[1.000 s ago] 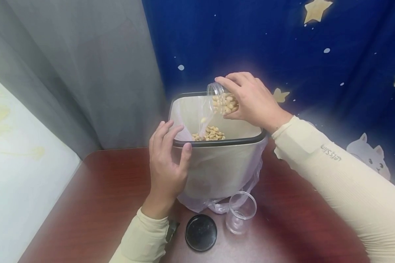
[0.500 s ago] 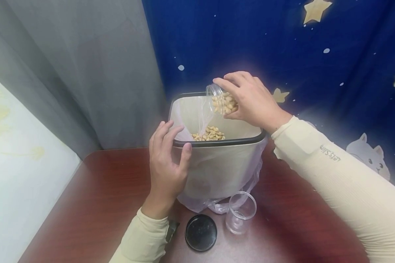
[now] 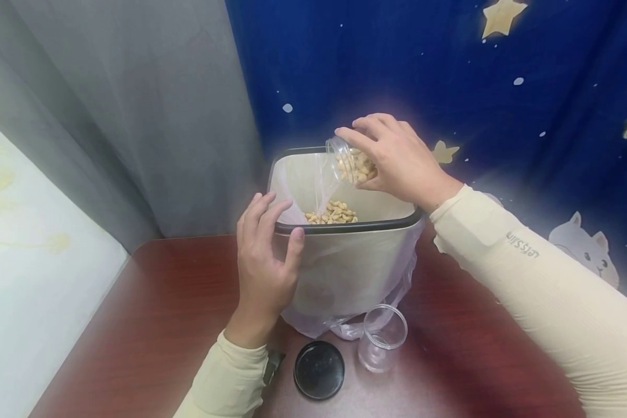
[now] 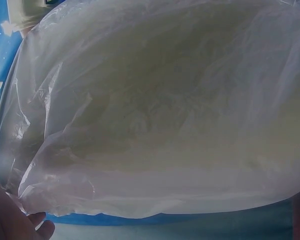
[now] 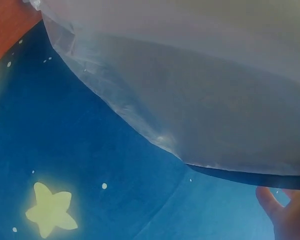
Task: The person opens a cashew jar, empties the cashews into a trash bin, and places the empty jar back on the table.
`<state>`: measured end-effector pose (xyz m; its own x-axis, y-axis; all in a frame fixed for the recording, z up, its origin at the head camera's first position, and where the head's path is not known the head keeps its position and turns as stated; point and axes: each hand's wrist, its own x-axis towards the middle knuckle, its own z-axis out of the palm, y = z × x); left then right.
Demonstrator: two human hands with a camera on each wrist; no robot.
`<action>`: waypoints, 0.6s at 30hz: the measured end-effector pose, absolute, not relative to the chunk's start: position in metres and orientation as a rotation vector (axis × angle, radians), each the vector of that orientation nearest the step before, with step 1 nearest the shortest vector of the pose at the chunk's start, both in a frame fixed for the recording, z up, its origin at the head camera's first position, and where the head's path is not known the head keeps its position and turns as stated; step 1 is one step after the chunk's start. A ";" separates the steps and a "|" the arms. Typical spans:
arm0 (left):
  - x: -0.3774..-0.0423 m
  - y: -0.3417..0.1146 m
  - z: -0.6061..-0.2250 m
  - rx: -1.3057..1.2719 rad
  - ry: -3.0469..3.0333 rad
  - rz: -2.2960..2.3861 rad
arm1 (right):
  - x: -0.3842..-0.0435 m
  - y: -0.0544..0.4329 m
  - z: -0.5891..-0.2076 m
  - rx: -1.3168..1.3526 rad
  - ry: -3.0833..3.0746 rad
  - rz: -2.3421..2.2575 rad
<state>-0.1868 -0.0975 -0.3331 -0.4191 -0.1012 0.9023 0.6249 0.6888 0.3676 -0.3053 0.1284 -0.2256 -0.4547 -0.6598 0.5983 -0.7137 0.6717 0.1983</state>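
My right hand grips a clear plastic jar lying on its side above the bin, its mouth to the left. Pale nuts show inside the jar. A beige bin with a black rim is lined with a thin translucent bag. More pale nuts lie in a heap within it. With fingers spread and nearly straight, my left hand rests at the bin's left front corner. In the left wrist view the bag-covered side hides most of the scene; the right wrist view shows only some fingers.
On the red-brown table in front of the bin lie a black round lid and a second clear jar, upright. A grey curtain and a blue star-printed curtain hang behind. A pale wall panel stands left.
A nut falling from the jar's mouth a second ago is no longer in the air. The right hand has shifted slightly left with the jar. My left hand stays in place.
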 end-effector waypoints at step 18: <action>-0.187 -0.096 -0.333 -0.419 -1.835 -0.845 | -0.306 0.130 -0.226 1.089 -2.191 0.060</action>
<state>-0.1875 -0.0958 -0.3326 -0.4119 -0.0949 0.9063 0.6268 0.6924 0.3574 -0.3059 0.1303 -0.2257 -0.4187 -0.6889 0.5918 -0.7202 0.6488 0.2458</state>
